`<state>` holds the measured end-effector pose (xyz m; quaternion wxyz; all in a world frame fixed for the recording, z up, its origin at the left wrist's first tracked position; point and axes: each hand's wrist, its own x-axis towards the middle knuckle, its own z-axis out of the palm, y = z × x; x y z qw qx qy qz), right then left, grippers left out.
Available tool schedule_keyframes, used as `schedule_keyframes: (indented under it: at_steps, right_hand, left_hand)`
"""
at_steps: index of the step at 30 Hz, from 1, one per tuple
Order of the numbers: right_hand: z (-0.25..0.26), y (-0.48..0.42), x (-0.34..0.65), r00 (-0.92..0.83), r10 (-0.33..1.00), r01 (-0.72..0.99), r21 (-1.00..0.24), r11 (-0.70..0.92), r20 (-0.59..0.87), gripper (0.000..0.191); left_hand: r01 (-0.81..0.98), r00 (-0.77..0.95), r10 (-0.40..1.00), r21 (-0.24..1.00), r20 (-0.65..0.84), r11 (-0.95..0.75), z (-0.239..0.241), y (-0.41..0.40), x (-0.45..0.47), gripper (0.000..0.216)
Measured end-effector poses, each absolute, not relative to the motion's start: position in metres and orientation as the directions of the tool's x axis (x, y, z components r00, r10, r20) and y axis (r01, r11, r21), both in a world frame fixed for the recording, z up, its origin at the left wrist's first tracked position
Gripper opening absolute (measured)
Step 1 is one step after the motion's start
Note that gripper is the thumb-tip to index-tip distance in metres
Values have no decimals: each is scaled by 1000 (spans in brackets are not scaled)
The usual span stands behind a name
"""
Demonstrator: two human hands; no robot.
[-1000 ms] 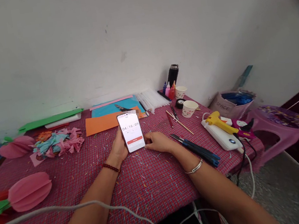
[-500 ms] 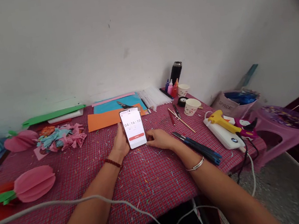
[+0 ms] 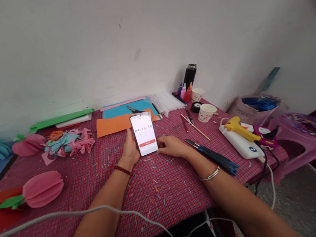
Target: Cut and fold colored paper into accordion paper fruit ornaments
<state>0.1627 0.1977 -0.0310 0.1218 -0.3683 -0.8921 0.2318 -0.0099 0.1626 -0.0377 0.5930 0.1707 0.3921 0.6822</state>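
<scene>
A white smartphone (image 3: 144, 134) stands propped upright on the red checked tablecloth (image 3: 156, 189), its screen showing a timer reading 04:16:10 and a red button. My left hand (image 3: 129, 150) grips the phone's left edge and back. My right hand (image 3: 172, 146) rests on the cloth at the phone's lower right corner, fingers curled, touching its edge. A beaded bracelet sits on my left wrist and a silver bangle on my right.
Orange paper (image 3: 113, 125), blue paper and scissors (image 3: 133, 109) lie behind the phone. Paper scraps (image 3: 69, 142) and pink paper fruits (image 3: 42, 188) lie left. Cups (image 3: 206, 112), a black flask (image 3: 190, 75), a yellow glue gun (image 3: 239, 129) and dark sticks (image 3: 214, 156) are right. A cable (image 3: 100, 211) crosses my arms.
The view has shifted, so everything sits slightly further right in the frame. The timer went from 04:16:09 to 04:16:10. Both hands stay on the phone.
</scene>
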Motion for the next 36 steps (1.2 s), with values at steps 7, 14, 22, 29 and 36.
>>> schedule_keyframes:
  at_steps: [7, 14, 22, 29, 36]
  right_hand:
    - [-34, 199, 163, -703, 709, 598, -494, 632, 56, 7]
    - [-34, 199, 163, -694, 718, 601, -504, 620, 56, 9]
    - [-34, 199, 164, -699, 711, 589, -501, 634, 79, 10]
    - [-33, 198, 164, -691, 715, 575, -520, 631, 103, 6]
    - [-36, 201, 163, -700, 705, 534, -573, 621, 112, 6]
  left_hand:
    - [-684, -237, 947, 730, -218, -3, -37, 162, -9, 52]
    - [-674, -230, 954, 738, -195, -11, -36, 163, -8, 52]
    - [-659, -212, 957, 752, -199, 10, -36, 163, -10, 53]
    - [-633, -207, 962, 774, -175, 4, -32, 161, -9, 44]
    - [-641, -210, 963, 768, -167, -7, -33, 163, -9, 41]
